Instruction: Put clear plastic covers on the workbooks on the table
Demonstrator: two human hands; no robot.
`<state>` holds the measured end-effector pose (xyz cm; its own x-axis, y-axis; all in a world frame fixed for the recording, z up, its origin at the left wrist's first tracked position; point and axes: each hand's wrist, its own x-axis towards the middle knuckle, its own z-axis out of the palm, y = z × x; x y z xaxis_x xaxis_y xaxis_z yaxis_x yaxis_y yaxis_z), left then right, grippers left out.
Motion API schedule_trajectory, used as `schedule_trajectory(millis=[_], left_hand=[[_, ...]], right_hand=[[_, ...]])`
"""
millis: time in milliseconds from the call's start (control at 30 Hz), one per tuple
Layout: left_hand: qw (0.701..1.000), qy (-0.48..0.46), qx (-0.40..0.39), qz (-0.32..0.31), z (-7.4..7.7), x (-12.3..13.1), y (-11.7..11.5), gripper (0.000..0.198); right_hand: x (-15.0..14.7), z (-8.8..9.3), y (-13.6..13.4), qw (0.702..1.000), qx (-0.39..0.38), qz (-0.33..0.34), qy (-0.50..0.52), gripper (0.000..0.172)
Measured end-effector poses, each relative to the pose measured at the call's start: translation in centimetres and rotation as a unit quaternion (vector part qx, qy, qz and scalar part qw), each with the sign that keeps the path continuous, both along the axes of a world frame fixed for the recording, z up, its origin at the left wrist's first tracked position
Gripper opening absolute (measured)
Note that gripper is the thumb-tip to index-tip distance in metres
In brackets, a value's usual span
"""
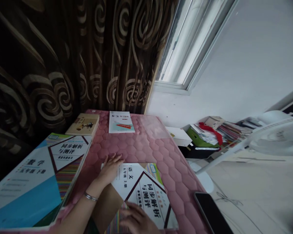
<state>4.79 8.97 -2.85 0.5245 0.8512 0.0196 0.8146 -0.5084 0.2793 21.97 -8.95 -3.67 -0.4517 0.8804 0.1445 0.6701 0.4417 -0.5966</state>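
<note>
A workbook (136,185) with a white, brown and striped cover, printed with Chinese characters, lies turned sideways on the pink padded table cover (117,146). My left hand (111,170), a silver bangle at its wrist, rests on the workbook's left edge, fingers spread and reaching past it onto the table cover. Over the lower part of the workbook is my right hand (136,219), slightly blurred, its fingers bent but apart. Nothing shows in its grasp. The frame's bottom edge cuts off the right wrist.
Left lies a blue-and-white workbook (36,182), with a tan book (84,124) behind. A thin white booklet (121,122) is at the table's far end. A dark phone (212,213) lies along the right edge. Beyond stand a white fan (231,151) and a box of papers (202,138).
</note>
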Motion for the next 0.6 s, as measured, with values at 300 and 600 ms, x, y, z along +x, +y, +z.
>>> schedule_trajectory(millis=[300,600], left_hand=[[0.999,-0.038,-0.006,0.029,1.7,-2.1,-3.0,0.059],[0.957,-0.219,-0.189,-0.017,3.6,-8.3,-10.9,0.037]], right_hand=[[0.0,1.6,3.3,0.972,-0.03,0.107,-0.209,0.062],[-0.4,4.7,3.4,0.981,-0.125,0.094,-0.118,0.021]])
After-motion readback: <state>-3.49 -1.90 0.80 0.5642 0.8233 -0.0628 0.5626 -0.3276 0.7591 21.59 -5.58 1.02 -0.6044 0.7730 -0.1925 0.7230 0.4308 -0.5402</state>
